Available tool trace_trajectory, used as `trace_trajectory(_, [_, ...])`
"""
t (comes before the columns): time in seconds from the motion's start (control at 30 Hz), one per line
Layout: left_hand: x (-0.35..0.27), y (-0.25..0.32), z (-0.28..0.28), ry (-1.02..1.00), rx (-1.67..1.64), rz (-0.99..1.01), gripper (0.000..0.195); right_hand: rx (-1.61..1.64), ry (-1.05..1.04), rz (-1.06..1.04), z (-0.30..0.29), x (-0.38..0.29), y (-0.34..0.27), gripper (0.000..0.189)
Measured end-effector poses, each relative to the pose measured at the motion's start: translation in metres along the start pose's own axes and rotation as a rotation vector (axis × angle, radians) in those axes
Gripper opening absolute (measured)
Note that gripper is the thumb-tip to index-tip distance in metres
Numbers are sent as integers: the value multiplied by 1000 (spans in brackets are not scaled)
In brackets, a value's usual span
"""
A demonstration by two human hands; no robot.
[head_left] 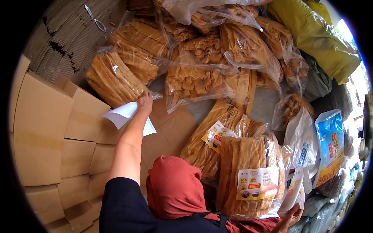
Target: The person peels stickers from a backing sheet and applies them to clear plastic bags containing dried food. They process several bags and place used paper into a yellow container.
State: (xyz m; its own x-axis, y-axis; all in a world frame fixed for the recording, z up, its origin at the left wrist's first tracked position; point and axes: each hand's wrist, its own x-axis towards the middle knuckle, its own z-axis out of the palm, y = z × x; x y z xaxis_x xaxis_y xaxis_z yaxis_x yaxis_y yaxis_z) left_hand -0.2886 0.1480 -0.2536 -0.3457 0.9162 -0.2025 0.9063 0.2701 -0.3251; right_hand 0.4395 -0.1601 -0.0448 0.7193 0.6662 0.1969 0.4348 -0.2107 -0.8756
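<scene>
My left hand (145, 100) reaches out and pinches the end of a clear plastic bag of brown dried strips (113, 74), which look like bean-curd skin. White paper (123, 113) lies under my left wrist, one side curling up; whether those fingers hold it too cannot be told. My right hand (293, 215), at the lower right, grips printed label sheets (293, 192). Beside them stands a filled bag (247, 154) with a printed label (258, 183) on its front. Behind it leans another filled bag (204, 157), its label (218, 135) tilted.
Cardboard boxes (43, 128) are stacked at left. Several strip-filled bags (198, 78) are heaped ahead. Flat cardboard (166, 131) covers the floor. A yellow sack (311, 38) and a blue printed bag (329, 145) stand at right. Red cloth (174, 186) covers a rounded form at bottom centre.
</scene>
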Motion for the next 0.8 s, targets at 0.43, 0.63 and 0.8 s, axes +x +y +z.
trace_trajectory(0.43, [13,27,72,28,242,252,56,20,-32,-75,12,-7,-24,17])
trace_trajectory(0.63, [4,18,102,-3,240,100,58,-35,-35,-14,10,-12,-30,15])
trace_trajectory(0.8, [-2,-27,93,-98,280,155,21,16,-51,-1,19,-20,-52,14])
